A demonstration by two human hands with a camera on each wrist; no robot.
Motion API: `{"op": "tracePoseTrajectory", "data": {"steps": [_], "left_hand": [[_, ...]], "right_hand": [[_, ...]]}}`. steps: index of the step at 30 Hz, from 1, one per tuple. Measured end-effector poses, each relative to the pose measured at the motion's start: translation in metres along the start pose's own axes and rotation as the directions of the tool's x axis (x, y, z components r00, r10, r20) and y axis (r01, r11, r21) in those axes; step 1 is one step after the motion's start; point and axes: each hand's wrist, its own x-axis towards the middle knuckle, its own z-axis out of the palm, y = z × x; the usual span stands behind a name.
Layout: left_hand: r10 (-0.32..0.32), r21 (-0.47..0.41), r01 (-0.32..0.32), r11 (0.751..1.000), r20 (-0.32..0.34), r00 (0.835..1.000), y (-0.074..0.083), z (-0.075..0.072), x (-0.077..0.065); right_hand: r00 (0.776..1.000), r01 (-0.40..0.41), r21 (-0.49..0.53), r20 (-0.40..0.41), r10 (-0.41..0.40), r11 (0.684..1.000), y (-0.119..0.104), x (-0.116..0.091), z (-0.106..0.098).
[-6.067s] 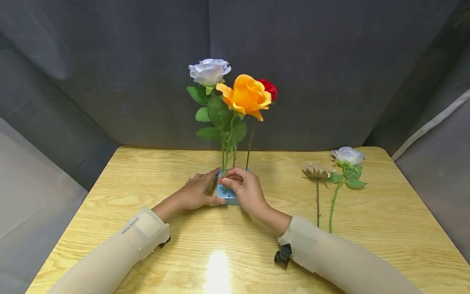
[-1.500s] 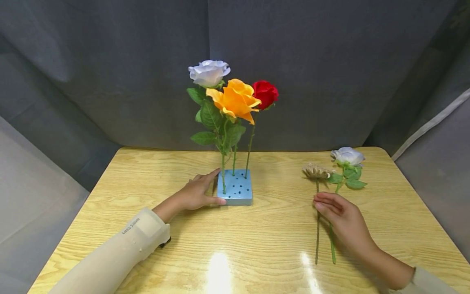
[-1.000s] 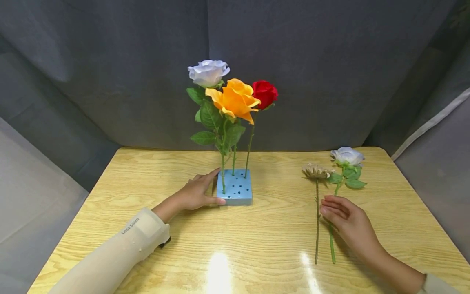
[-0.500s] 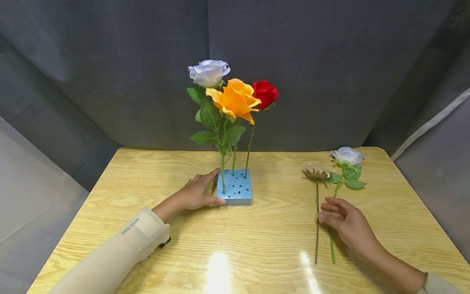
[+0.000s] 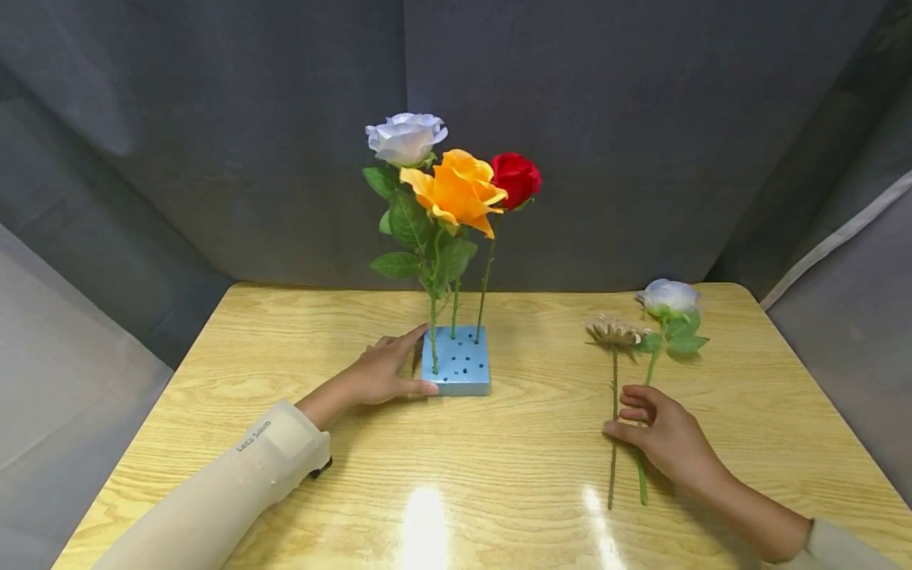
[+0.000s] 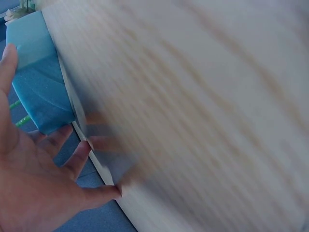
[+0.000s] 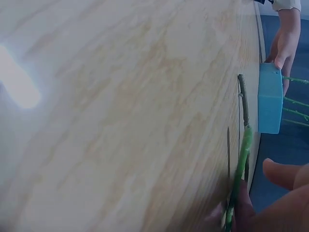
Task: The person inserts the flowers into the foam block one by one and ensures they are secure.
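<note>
My left hand (image 5: 381,374) holds the left side of a blue block with holes (image 5: 470,374), thumb at its near corner and forefinger at its far corner. Upright in the block stand a white rose (image 5: 406,138), an orange rose (image 5: 459,190) and a red rose (image 5: 516,180). Over at the right, my right hand (image 5: 673,435) is at the green stem of a second white rose (image 5: 668,298). In the right wrist view, this green stem (image 7: 245,140) crosses in front of the fingers while the thumb stands apart. A beige flower (image 5: 613,331) with a brown stem lies just left, under the thumb tip.
Everything is on a light wooden table (image 5: 299,324) with rounded far corners. A dark grey curtain (image 5: 606,142) hangs behind it, and grey cloth drapes both sides. Glare shows on the near tabletop.
My right hand has left the orange rose's stem and moved right to the lying flowers. Lately the lying white rose has shifted slightly left. The left hand stays at the block.
</note>
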Motion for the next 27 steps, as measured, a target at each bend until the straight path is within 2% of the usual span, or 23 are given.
{"op": "tracePoseTrajectory", "data": {"steps": [4, 17, 27], "left_hand": [[0.0, 0.005, 0.0, 1.0, -0.003, 1.0, -0.001, 0.0, 0.001], [0.004, 0.015, -0.004, 1.0, 0.0, 1.0, 0.001, -0.003, 0.0], [0.01, 0.009, -0.01, 1.0, 0.002, 1.0, 0.0, -0.002, 0.0]], "right_hand": [[1.0, -0.004, -0.052, 0.016, 0.005, 0.999, -0.002, 0.004, 0.003], [0.999, 0.009, -0.101, 0.05, -0.004, 0.995, -0.009, 0.014, 0.006], [0.997, -0.003, -0.093, 0.075, 0.009, 0.996, -0.011, 0.017, 0.003]]}}
